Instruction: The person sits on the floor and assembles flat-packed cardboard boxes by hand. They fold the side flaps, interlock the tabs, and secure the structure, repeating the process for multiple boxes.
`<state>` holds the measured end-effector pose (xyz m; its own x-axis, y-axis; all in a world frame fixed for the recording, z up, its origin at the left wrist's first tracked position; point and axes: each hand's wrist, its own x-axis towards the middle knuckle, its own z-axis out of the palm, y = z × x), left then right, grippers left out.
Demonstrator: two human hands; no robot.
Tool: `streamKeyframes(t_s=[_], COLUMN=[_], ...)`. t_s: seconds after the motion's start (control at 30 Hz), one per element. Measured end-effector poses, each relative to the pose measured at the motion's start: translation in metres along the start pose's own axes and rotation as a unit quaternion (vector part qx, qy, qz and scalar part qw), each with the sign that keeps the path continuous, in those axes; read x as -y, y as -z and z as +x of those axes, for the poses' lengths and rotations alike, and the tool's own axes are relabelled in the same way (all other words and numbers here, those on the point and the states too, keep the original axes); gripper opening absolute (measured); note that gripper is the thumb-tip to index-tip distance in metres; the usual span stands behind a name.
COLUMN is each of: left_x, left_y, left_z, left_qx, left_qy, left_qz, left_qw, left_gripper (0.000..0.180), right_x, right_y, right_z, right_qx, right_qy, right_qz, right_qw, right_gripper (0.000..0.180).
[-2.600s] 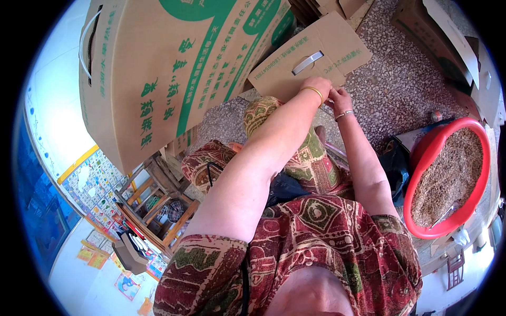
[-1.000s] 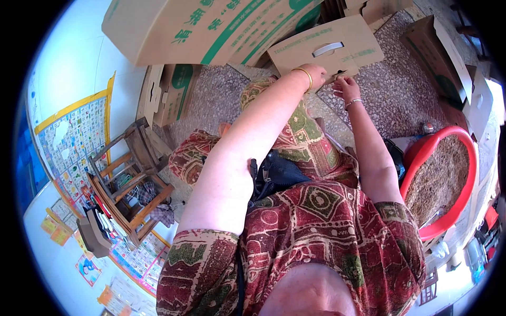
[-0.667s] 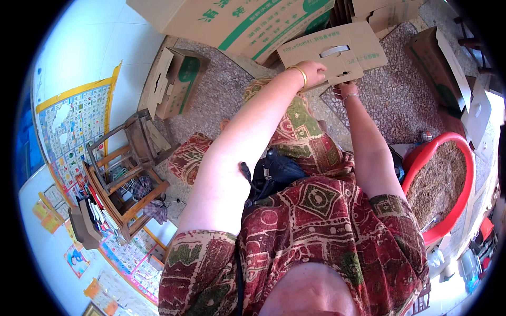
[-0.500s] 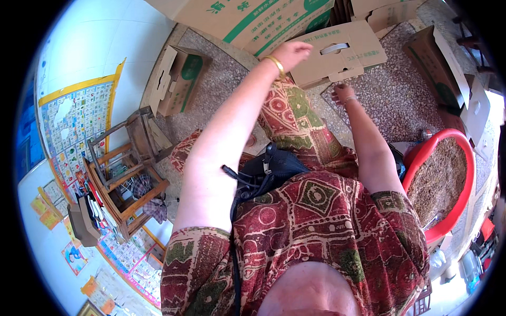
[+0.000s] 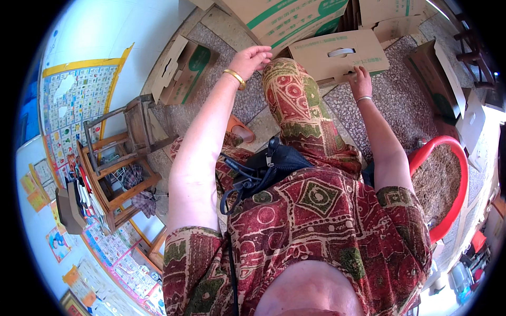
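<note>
At the far left, a small brown wooden chair [image 5: 124, 158] stands on the speckled stone floor [image 5: 400, 105] against a wall hung with colourful charts. Just beyond it lies a flattened brown cardboard box with a green round mark [image 5: 182, 68]. The left hand [image 5: 252, 58], with a gold bangle at its wrist, is raised with its fingers loosely spread and curled, gripping nothing; it hovers near the edge of a large brown cardboard carton with green stripes [image 5: 279, 18] and above the raised knee in red patterned cloth. A black mesh bag [image 5: 266, 168] rests on the lap. To the right, the right hand [image 5: 361, 79] lies on the near edge of a brown cardboard flap with a slot handle [image 5: 337, 55], its fingers curled over the rim, lightly holding it. Farther right another open brown cardboard box [image 5: 435, 79] sits on the floor, and beside the right arm stands a round red plastic basin filled with brown grain [image 5: 463, 179].
</note>
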<state>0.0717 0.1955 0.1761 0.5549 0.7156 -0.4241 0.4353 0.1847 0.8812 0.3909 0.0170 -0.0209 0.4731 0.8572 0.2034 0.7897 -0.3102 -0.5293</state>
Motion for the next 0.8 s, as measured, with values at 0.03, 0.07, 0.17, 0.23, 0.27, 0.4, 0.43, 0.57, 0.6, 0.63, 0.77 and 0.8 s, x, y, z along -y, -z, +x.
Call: streamKeyframes(t_s=[0.03, 0.07, 0.17, 0.23, 0.27, 0.4, 0.43, 0.57, 0.6, 0.63, 0.77, 0.8], left_x=[0.004, 0.008, 0.018, 0.016, 0.017, 0.021, 0.022, 0.021, 0.016, 0.013, 0.025, 0.025], left_y=[-0.001, -0.001, -0.001, -0.002, -0.004, -0.006, -0.008, -0.014, -0.016, -0.018, -0.009, -0.006], left_z=[-0.002, -0.004, -0.010, -0.016, -0.018, -0.019, -0.018, -0.016, -0.015, -0.015, -0.008, -0.008], left_qx=[-0.003, -0.006, -0.011, -0.012, -0.015, -0.022, -0.020, -0.015, -0.014, -0.013, 0.002, 0.002], left_qy=[0.007, 0.004, 0.010, 0.027, 0.031, 0.041, 0.041, 0.052, 0.052, 0.053, 0.047, 0.048], left_qz=[-0.014, -0.022, -0.024, 0.000, -0.006, -0.026, -0.032, 0.015, 0.035, 0.054, 0.008, -0.006], left_qw=[1.000, 1.000, 1.000, 1.000, 0.999, 0.999, 0.998, 0.998, 0.998, 0.997, 0.999, 0.999], left_gripper=[0.031, 0.031, 0.031, 0.032, 0.030, 0.028, 0.028, 0.028, 0.028, 0.028, 0.029, 0.029], right_x=[0.002, 0.004, 0.008, 0.008, 0.006, 0.013, 0.019, 0.019, 0.016, 0.013, 0.009, 0.013], right_y=[0.002, 0.004, 0.003, 0.000, 0.000, 0.001, 0.004, 0.018, 0.021, 0.025, 0.042, 0.046], right_z=[0.004, 0.008, 0.006, -0.009, -0.016, -0.026, -0.026, -0.022, -0.018, -0.013, 0.008, 0.010], right_qx=[0.017, 0.041, 0.095, 0.095, 0.100, 0.123, 0.132, 0.168, 0.176, 0.191, 0.233, 0.198], right_qy=[0.010, 0.005, -0.005, -0.002, -0.010, -0.034, -0.038, -0.007, 0.007, 0.016, 0.021, 0.047], right_qz=[-0.007, -0.019, -0.067, -0.117, -0.122, -0.148, -0.150, -0.119, -0.106, -0.105, -0.009, -0.034], right_qw=[1.000, 0.999, 0.993, 0.989, 0.987, 0.981, 0.979, 0.979, 0.979, 0.976, 0.972, 0.978], right_gripper=[0.049, 0.051, 0.059, 0.067, 0.070, 0.084, 0.084, 0.085, 0.085, 0.085, 0.074, 0.071])
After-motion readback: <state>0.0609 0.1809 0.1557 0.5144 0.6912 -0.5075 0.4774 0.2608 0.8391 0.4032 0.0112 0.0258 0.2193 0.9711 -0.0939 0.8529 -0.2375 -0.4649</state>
